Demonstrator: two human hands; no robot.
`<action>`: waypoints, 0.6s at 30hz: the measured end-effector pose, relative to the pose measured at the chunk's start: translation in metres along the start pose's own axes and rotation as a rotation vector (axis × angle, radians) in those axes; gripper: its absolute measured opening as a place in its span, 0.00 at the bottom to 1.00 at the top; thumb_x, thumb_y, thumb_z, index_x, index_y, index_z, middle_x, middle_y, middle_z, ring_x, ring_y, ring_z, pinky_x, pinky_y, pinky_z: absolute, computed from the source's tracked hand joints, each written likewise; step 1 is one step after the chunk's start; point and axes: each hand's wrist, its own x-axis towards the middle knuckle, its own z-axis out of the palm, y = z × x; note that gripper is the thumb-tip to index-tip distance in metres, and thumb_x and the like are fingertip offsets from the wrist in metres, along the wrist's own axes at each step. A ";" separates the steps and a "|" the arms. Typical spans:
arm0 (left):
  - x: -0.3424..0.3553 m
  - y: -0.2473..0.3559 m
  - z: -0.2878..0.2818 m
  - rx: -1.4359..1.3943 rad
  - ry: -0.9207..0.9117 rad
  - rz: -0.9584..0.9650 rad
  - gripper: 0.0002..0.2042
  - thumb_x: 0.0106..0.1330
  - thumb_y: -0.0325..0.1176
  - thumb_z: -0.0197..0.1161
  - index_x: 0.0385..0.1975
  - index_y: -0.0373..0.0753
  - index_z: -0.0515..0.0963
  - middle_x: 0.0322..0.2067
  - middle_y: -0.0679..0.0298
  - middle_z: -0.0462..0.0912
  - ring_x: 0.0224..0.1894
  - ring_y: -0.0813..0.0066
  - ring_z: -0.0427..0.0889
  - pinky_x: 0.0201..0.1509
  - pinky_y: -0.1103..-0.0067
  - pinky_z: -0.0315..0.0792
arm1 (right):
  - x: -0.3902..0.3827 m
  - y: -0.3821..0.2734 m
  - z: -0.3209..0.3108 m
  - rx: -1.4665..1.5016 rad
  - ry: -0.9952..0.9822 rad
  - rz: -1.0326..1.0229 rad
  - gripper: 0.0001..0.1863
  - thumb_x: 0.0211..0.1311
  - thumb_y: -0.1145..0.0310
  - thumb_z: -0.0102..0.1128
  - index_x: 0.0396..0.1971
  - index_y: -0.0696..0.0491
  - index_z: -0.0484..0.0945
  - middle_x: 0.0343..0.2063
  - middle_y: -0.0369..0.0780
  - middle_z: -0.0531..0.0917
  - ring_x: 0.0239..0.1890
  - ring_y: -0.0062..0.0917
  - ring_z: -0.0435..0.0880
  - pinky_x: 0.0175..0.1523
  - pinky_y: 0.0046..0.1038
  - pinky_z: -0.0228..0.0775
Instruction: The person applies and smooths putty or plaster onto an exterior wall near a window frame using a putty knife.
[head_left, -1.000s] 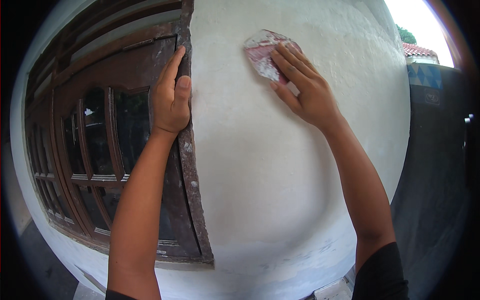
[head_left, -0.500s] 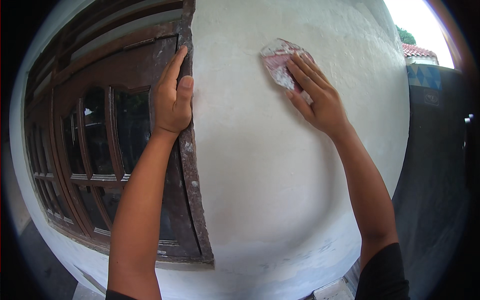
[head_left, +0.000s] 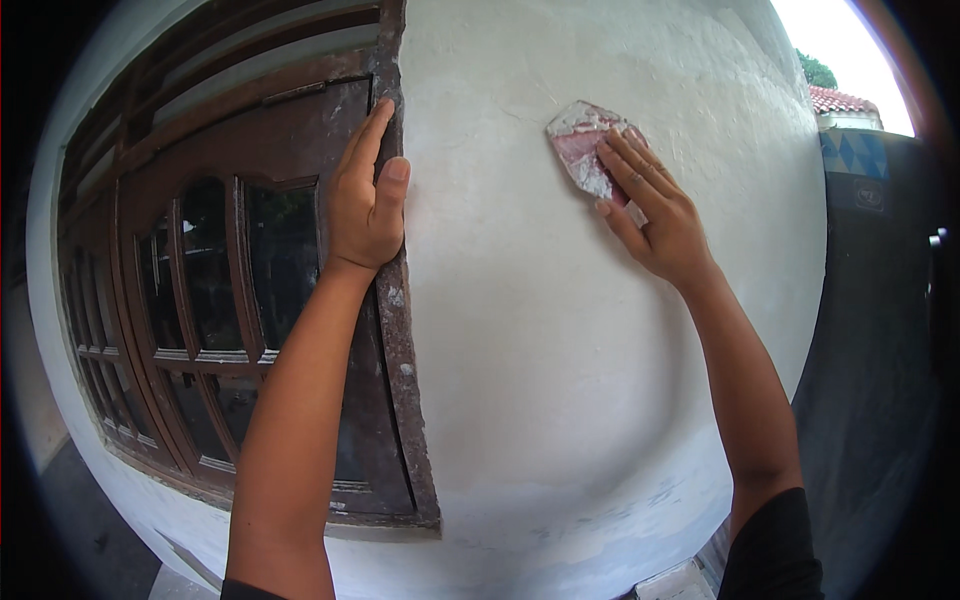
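A pinkish-red sheet of sandpaper (head_left: 577, 155), smeared with white dust, lies against the off-white wall (head_left: 540, 330). My right hand (head_left: 660, 210) presses it flat under the fingers, with the thumb by its lower edge. A ring shows on one finger. To the left, my left hand (head_left: 365, 205) rests on the brown wooden window frame (head_left: 397, 330) where it meets the wall. Its fingers point up and are stretched out, the thumb stands apart, and it holds nothing.
Dark wooden shutters with glass panes (head_left: 205, 265) fill the left side, below slatted vents. On the right stands a dark panel (head_left: 870, 300) with a blue patterned top. A red tiled roof (head_left: 840, 100) shows beyond it. A pale block (head_left: 675, 582) sits low at the wall's foot.
My right hand and the sandpaper have slid slightly down and to the right on the wall. The whole view has shifted a little; my left hand stays on the frame.
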 end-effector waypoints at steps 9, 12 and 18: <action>0.000 -0.004 0.001 -0.027 0.007 0.003 0.33 0.72 0.53 0.46 0.63 0.27 0.68 0.60 0.42 0.73 0.65 0.48 0.70 0.69 0.67 0.62 | 0.042 -0.011 0.014 -0.009 0.003 0.000 0.26 0.66 0.57 0.61 0.61 0.51 0.74 0.63 0.42 0.73 0.69 0.38 0.67 0.71 0.37 0.61; 0.000 -0.004 -0.001 -0.014 0.003 0.011 0.33 0.72 0.53 0.46 0.63 0.27 0.68 0.60 0.42 0.73 0.64 0.48 0.71 0.69 0.67 0.62 | 0.025 -0.015 0.012 -0.006 -0.031 0.034 0.26 0.66 0.58 0.61 0.61 0.52 0.74 0.63 0.43 0.73 0.68 0.38 0.67 0.71 0.37 0.62; 0.000 -0.002 0.000 -0.004 0.010 0.017 0.33 0.72 0.53 0.46 0.62 0.27 0.68 0.60 0.42 0.73 0.64 0.48 0.71 0.68 0.67 0.63 | -0.014 -0.009 -0.001 -0.021 0.002 0.046 0.27 0.64 0.61 0.64 0.60 0.55 0.74 0.63 0.44 0.74 0.68 0.39 0.68 0.70 0.38 0.62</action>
